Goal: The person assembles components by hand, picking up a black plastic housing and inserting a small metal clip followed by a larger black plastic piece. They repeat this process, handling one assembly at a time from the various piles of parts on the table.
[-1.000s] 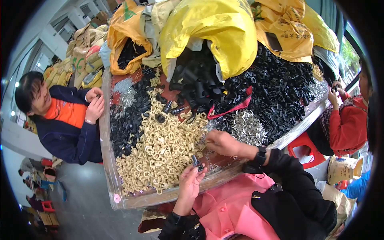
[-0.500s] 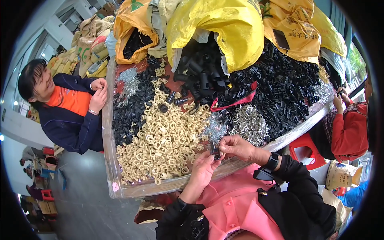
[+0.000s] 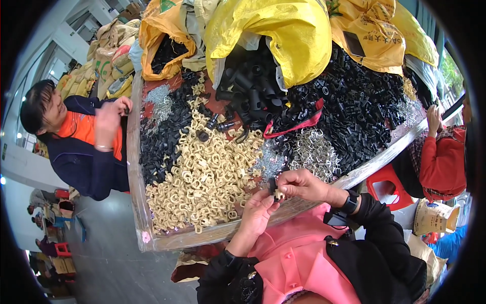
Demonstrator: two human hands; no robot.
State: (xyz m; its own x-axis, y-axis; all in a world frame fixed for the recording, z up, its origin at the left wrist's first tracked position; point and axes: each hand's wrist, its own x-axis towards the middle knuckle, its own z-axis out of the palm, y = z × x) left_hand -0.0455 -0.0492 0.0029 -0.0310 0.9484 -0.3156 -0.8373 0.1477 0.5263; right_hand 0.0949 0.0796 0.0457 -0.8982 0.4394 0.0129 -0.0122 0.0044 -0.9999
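Observation:
Just above the table's front edge, my left hand (image 3: 258, 210) pinches a small black plastic fitting (image 3: 273, 184) that stands up from its fingertips. My right hand (image 3: 306, 186) comes in from the right, its thumb and forefinger closed on a small beige plastic clip (image 3: 279, 194). The clip lies against the fitting, partly hidden by the fingers; whether it is joined to it I cannot tell. A large heap of beige clips (image 3: 202, 182) lies to the left of my hands. Beyond them are piles of small metal pins (image 3: 268, 163) and bent metal hooks (image 3: 316, 154).
Black plastic parts (image 3: 359, 106) cover the right side of the wooden-edged table (image 3: 195, 237). A yellow sack (image 3: 283, 40) spills black pipe fittings (image 3: 253, 93), near a red strap (image 3: 298, 126). Co-workers sit left (image 3: 86, 147) and right (image 3: 443, 162). A red stool (image 3: 390, 185) stands at the right.
A beige clip now shows between my right fingers and the black fitting, which sits more upright. The left co-worker has raised one hand. My view has shifted slightly.

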